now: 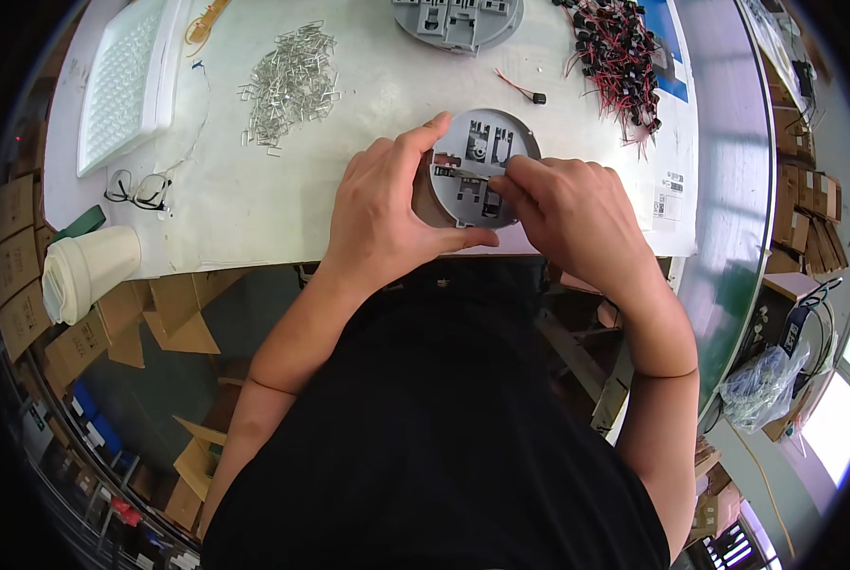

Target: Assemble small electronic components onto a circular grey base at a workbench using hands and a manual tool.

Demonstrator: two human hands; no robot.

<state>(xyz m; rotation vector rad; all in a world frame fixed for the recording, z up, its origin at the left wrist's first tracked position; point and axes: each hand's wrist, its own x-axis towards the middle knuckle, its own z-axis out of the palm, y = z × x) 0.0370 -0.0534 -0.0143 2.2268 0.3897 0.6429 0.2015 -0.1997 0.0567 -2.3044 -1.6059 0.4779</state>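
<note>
Two hands work on a round grey plastic base plate (482,166) at the near edge of the white table (254,204).

The left hand (387,214) curls round the plate's left rim, thumb on top; the right hand (577,214) pinches a small metal strip (468,171) against its face. Beyond lie a pile of metal clips (292,81), a loose red-wired connector (525,90), a heap of red-and-black wired connectors (620,57), and another grey base plate (458,21).

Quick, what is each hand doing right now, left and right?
Left hand: closed around the edge of the round grey plastic part, holding it.
Right hand: fingertips pinched on a small metal strip over the part.
</note>
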